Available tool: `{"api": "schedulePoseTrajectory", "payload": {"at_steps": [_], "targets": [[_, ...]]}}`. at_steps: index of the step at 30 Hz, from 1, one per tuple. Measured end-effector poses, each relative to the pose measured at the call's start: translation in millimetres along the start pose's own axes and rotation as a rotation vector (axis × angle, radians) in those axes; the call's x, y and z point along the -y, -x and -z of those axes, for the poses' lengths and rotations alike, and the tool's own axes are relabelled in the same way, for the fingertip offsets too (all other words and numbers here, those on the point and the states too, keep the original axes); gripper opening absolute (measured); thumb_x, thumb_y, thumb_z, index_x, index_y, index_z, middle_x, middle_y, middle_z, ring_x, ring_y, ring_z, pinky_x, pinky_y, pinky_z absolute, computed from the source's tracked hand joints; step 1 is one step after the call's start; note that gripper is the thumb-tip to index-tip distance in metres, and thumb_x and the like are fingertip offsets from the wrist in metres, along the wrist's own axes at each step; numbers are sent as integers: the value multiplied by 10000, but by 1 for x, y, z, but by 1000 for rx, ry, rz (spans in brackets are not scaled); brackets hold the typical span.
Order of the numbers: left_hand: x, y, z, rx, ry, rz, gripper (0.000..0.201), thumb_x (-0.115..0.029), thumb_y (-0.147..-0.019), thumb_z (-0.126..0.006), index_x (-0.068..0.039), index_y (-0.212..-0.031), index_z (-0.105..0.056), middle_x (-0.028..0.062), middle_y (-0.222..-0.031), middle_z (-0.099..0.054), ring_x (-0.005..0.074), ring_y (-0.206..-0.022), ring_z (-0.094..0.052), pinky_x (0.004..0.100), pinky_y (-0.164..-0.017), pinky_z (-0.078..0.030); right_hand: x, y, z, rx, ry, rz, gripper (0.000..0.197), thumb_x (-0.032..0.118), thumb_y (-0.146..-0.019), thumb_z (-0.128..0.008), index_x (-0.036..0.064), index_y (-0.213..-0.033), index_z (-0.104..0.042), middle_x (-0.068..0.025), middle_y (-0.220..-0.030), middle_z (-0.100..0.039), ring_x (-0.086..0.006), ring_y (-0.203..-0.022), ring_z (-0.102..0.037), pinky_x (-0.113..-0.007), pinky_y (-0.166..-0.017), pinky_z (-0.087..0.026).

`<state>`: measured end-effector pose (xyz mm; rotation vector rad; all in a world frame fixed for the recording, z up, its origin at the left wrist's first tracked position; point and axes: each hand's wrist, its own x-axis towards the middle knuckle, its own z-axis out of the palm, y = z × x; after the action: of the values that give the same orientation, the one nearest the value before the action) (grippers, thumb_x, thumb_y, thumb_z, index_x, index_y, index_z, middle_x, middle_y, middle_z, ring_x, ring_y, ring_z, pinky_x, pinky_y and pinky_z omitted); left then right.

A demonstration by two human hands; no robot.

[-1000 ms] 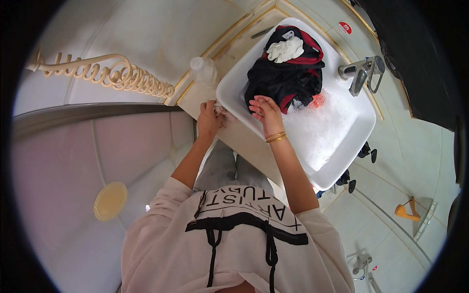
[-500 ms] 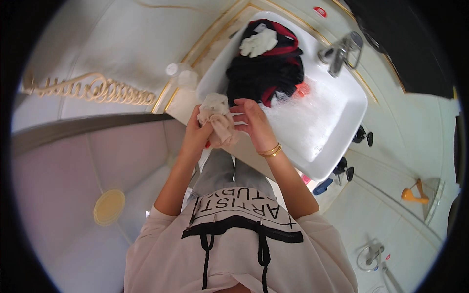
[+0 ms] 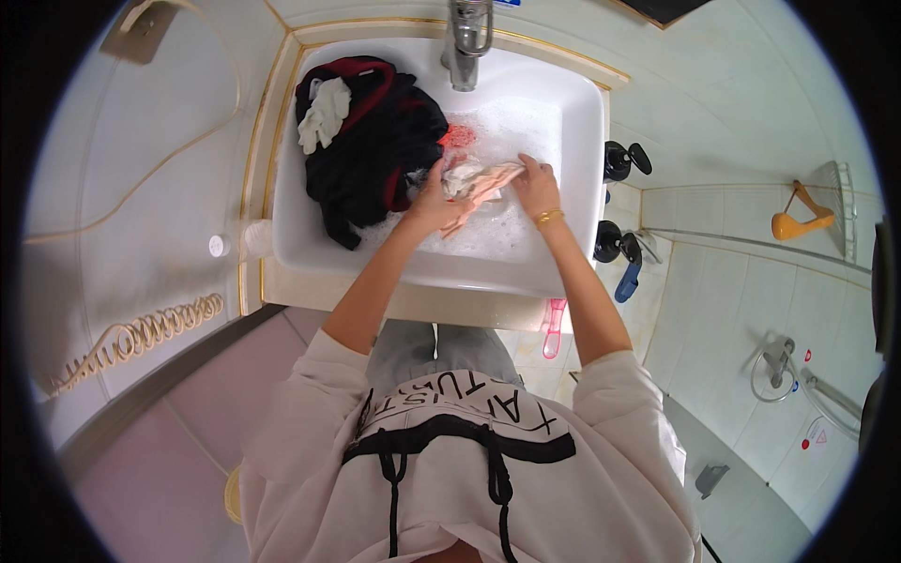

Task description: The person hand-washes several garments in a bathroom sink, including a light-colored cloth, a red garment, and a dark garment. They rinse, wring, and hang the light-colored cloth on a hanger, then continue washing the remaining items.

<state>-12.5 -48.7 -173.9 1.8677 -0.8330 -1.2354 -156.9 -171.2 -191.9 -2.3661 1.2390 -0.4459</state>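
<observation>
Over the foamy water in a white sink (image 3: 436, 270), a thin, pale pink and white cloth (image 3: 488, 183) is stretched between my hands. My left hand (image 3: 435, 206) is closed on its left part. At the right end, my right hand (image 3: 538, 186), below a gold bracelet, pinches the fabric. Just left of my left hand lies a wet heap of black clothing (image 3: 361, 141) with dark red parts. A crumpled white cloth piece (image 3: 326, 114) rests on top of that heap. Behind the pink cloth, an orange-red item (image 3: 458, 138) lies partly under the suds.
A metal faucet (image 3: 463, 56) stands at the sink's back edge. Black pump bottles (image 3: 615, 242) are right of the basin. A pink-handled item (image 3: 554, 328) shows below the front edge. A coiled cream cord (image 3: 141, 338) runs along the left wall.
The pale cloth has moved from beside the sink's edge to over the foamy water. My right hand, loose before, now grips it too. My view has turned, with the sink now straight ahead.
</observation>
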Motion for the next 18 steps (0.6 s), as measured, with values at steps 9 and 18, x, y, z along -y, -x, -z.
{"api": "schedulePoseTrajectory", "payload": {"at_steps": [9,18], "targets": [[23,-28,-15,-147,-670,-87,566,-90,-758,-551,-161,-1283,-352,200,-1137,-463,359,-946,-548,416,-772,-464,-15,3,-37,-175,372,-2,267,325,-793,-557,94,-925,-584,-186,-787,-611,-317,-780,-597,-405,-702,-468],[-26,-14,37,381,709,444,310,-263,-861,-470,-72,-1102,-515,40,-821,-579,118,-652,-540,245,-536,-436,-4,-4,1,393,-1109,-642,335,363,-818,-536,73,-985,-565,10,-856,-583,-155,-778,-561,-324,-702,-425]]}}
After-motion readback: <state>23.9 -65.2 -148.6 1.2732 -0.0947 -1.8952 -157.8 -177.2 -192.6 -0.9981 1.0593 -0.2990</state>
